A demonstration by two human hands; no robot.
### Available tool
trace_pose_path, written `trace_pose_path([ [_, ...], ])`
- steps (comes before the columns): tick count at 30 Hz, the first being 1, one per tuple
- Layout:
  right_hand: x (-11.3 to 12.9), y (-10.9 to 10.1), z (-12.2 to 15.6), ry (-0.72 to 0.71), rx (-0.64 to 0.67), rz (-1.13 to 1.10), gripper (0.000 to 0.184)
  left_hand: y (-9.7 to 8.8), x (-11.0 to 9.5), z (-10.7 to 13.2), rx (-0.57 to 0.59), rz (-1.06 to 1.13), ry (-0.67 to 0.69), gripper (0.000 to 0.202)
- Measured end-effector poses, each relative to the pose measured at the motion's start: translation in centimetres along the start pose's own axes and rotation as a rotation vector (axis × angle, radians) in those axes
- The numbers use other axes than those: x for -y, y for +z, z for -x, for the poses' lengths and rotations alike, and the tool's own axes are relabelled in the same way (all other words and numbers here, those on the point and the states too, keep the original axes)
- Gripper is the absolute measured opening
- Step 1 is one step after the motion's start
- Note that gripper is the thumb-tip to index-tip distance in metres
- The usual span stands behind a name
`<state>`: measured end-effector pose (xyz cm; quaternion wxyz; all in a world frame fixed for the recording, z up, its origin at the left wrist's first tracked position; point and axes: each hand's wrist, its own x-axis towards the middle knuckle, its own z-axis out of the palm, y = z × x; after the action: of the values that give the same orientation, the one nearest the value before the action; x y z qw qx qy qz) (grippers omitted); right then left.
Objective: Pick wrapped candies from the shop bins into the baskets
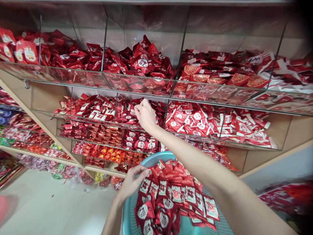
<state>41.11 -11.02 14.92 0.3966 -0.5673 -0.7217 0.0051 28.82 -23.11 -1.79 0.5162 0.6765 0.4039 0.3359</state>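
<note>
My right hand (146,114) reaches into a middle-shelf compartment, its fingers curled down over dark red packets (126,110). Whatever its fingertips grip is hidden behind the hand. Lower down, my left hand (133,182) is at the left rim of a teal plastic basket (126,212). Its thumb and forefinger come together beside a red packet at the edge of the pile; I cannot make out what is between them. Inside the basket lie many small red packets (176,194), some with white labels and some with white round prints. My right forearm passes over the basket's right side.
Clear dividers (117,107) split the shelves into compartments of red packets. An upper clear ledge (137,85) runs just above my right hand. More packets fill the lower tiers (140,143) and a left rack (29,130). Bagged goods (73,171) rest on the pale floor (61,202).
</note>
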Motion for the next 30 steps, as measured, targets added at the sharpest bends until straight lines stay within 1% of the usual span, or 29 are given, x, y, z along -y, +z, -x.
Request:
trace_pose_path([
  [2, 0.1, -1.0, 0.6, -0.027, -0.146, -0.118, 0.027, 0.0, -0.1, 0.0, -0.002, 0.003, -0.002, 0.029],
  [3, 0.2, -1.6, 1.2, -0.037, -0.198, -0.194, 0.027, 0.1, -0.2, 0.0, -0.002, 0.003, -0.001, 0.029],
  [4, 0.3, -2.2, 2.0, -0.04, -0.215, -0.287, 0.027, 0.1, -0.3, 0.1, -0.002, 0.004, -0.001, 0.028],
  [6, 0.5, -3.5, 4.3, 0.004, -0.195, -0.485, 0.027, 0.1, -0.4, 0.1, 0.001, 0.005, -0.003, 0.029],
  [9, 0.3, -5.2, 9.1, 0.141, -0.105, -0.699, 0.025, 0.1, -0.5, 0.1, -0.003, 0.005, -0.008, 0.029],
  [10, 0.0, -5.6, 10.9, 0.183, -0.088, -0.728, 0.023, 0.1, -0.5, 0.1, -0.005, 0.004, -0.008, 0.029],
  [12, -0.9, -6.0, 14.6, 0.257, -0.057, -0.71, 0.02, 0.1, -0.5, 0.1, -0.01, 0.001, -0.004, 0.029],
  [14, -2.2, -5.9, 18.2, 0.323, -0.051, -0.666, 0.018, 0.1, -0.4, 0.1, -0.008, 0.001, 0.003, 0.029],
  [17, -4.2, -4.9, 22.7, 0.445, 0.005, -0.636, 0.019, 0.1, -0.4, 0.1, -0.004, 0.002, 0.003, 0.028],
  [21, -6.1, -3.2, 27.2, 0.59, 0.134, -0.699, 0.019, 0.2, -0.5, 0.2, -0.007, -0.002, -0.007, 0.028],
  [25, -6.6, -2.1, 30.0, 0.661, 0.232, -0.701, 0.021, 0.2, -0.5, 0.1, -0.012, -0.006, -0.002, 0.026],
  [30, -6.6, -1.6, 31.6, 0.694, 0.286, -0.677, 0.024, 0.2, -0.2, 0.1, -0.015, -0.001, 0.006, 0.025],
])
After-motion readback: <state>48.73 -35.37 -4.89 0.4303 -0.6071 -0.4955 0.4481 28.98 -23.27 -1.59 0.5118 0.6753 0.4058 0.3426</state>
